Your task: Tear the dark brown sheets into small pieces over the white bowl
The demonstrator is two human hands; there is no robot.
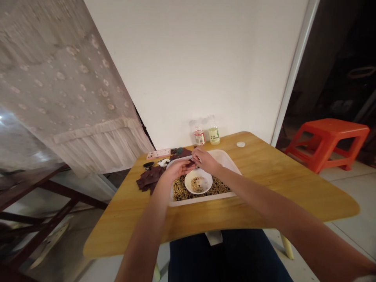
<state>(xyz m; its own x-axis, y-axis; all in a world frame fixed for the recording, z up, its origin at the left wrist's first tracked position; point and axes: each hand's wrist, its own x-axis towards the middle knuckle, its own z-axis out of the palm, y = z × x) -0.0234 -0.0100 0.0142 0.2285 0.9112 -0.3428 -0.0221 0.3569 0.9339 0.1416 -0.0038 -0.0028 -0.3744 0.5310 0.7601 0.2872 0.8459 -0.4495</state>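
Observation:
My left hand is cupped around a small dark brown cloth-like piece, held over the far side of a white tray. Meeting it from the right, my right hand has its fingers pinched together at the piece; whether anything else is between them is too small to tell. Below both hands a white bowl stands in the tray, with some pale beads and a few dark ones at its bottom. Many yellowish and dark beads cover the tray floor around the bowl.
A pile of dark brown pieces lies left of the tray, near a black round object and a pink phone. Two bottles stand against the wall. A white lid rests on the wooden table. An orange stool stands right.

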